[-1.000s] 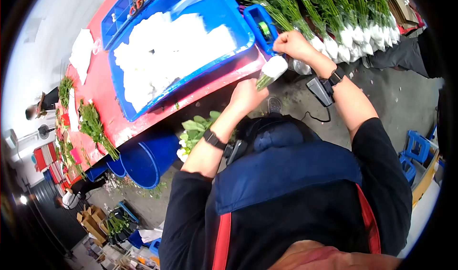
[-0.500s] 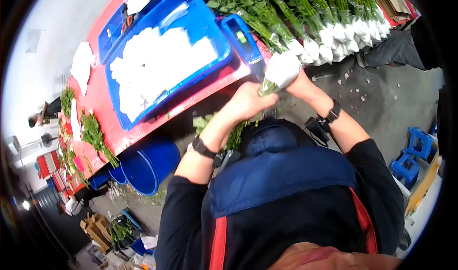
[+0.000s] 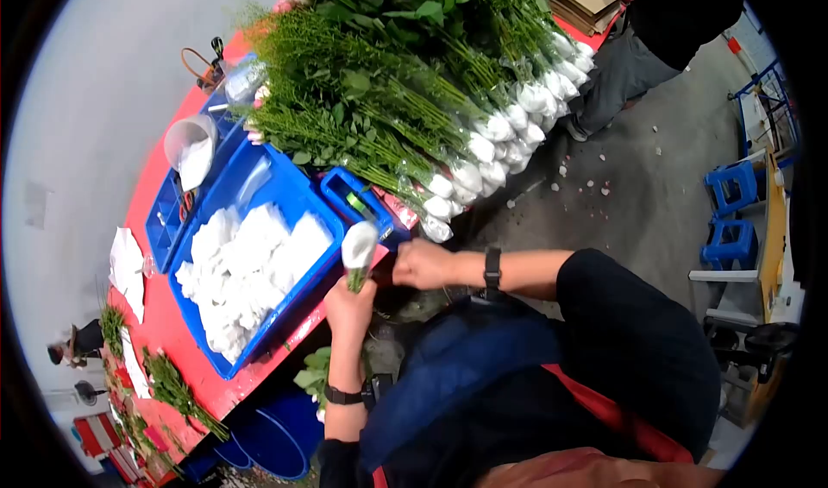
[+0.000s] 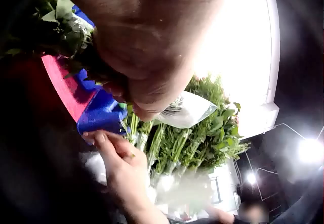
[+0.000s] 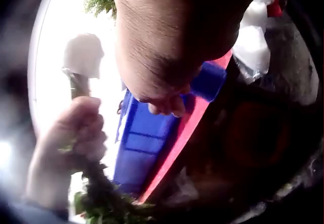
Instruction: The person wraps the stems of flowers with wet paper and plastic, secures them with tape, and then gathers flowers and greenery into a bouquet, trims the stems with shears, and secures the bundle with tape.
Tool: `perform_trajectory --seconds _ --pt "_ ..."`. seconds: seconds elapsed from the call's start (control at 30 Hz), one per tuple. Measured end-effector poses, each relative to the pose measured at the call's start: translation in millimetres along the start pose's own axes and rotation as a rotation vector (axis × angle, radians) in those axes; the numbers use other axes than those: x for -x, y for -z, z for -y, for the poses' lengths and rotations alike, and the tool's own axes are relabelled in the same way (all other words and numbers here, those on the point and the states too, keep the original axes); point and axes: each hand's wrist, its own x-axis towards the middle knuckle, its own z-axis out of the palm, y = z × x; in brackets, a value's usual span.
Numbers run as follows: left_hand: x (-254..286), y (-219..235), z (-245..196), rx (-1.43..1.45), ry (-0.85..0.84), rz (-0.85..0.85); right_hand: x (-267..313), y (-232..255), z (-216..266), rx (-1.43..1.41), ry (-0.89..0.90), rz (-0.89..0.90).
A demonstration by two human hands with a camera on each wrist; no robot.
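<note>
Right hand [image 3: 423, 264] has drawn away from the white wrapping [image 3: 359, 243] to beside the small blue box [image 3: 376, 225], leaving that wrapping seemingly secure on the stems [image 3: 356, 279], which the left hand [image 3: 349, 310] clasps alone, upright by the desk [image 3: 164, 320], while the right's fingers curl, any hold unclear

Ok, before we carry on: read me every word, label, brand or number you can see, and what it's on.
No text is readable in any view.
White-wrapped bunch in the left hand: no lettering visible.
Large blue tray: no lettering visible.
Green item beside the tray: too small to read any marking.
Red-and-white stack, far left: too small and blurred to tell.
</note>
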Motion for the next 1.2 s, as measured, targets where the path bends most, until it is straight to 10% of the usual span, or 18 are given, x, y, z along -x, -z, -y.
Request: perform_trajectory --seconds 0.1,0.3,0.33,0.47,0.67,0.83,1.07,1.2 --pt "2 3 16 -0.329 0.092 0.047 -5 10 71 -0.851 -0.255 0.280" --pt "28 3 16 -0.507 -0.180 0.229 -53 26 98 -1.079 -0.728 0.328" --pt "34 -4 27 -0.357 -0.291 0.075 -60 30 98 -1.112 -0.696 0.346" --pt "45 20 -9 -0.552 -0.120 0.477 -87 59 87 -0.811 -0.560 0.487" --pt "39 55 -17 0.097 0.069 0.630 -67 48 20 -0.390 -0.210 0.644" --pt "40 48 -12 0.377 0.236 0.573 -24 18 14 -0.374 -0.054 0.212" --pt "22 11 13 -0.210 0.000 0.131 -20 38 106 -0.689 -0.504 0.262" --pt "10 21 -14 -0.546 -0.208 0.121 -16 33 95 -0.782 -0.381 0.245"
